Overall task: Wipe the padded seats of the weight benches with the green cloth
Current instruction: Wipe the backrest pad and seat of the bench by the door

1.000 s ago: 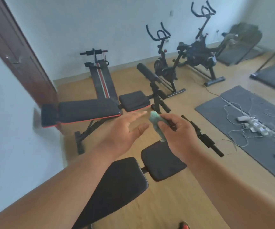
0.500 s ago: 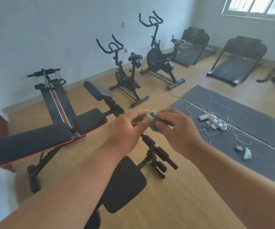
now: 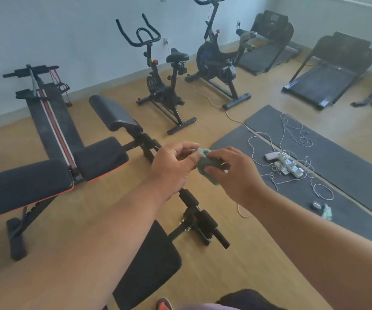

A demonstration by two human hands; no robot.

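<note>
Both hands, left hand point(image 3: 173, 167) and right hand point(image 3: 234, 173), pinch the bunched green cloth point(image 3: 205, 164) in mid-air above the near bench seat point(image 3: 153, 265); a loose pinch risks dropping it.

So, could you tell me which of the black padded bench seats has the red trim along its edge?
The black padded seat with red trim on the far bench, left of the left hand; the plain black padded seat beneath the forearms shows none.

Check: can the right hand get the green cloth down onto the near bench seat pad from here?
Probably yes. The right hand already grips the green cloth, the seat pad lies below with nothing over it but the left forearm; the left hand also pinches the cloth.
</note>
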